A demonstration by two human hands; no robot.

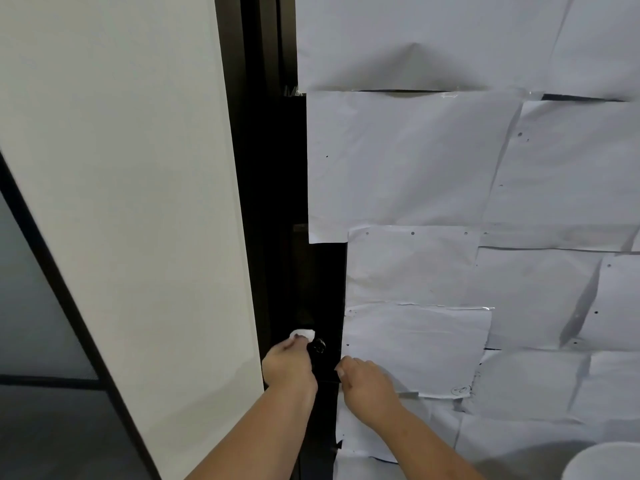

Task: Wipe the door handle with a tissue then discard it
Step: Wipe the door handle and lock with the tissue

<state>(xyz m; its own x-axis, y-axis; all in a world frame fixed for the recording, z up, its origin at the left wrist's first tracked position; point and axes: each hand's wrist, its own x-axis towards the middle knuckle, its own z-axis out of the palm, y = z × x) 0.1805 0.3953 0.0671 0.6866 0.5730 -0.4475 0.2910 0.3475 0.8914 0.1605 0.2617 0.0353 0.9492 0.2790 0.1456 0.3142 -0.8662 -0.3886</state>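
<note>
A black door handle point(317, 346) sits on the dark door stile low in the middle of the view. My left hand point(289, 365) pinches a small white tissue point(303, 333) and holds it just left of and above the handle's round base. My right hand point(369, 384) is at the right end of the black handle, its fingers curled round the lever; most of the lever is hidden behind both hands.
The door panel to the right is covered with overlapping white paper sheets point(433, 174). A pale wall point(131, 202) stands left of the dark frame, with a glass partition point(38, 306) further left. A round white object point(606, 462) shows at the bottom right corner.
</note>
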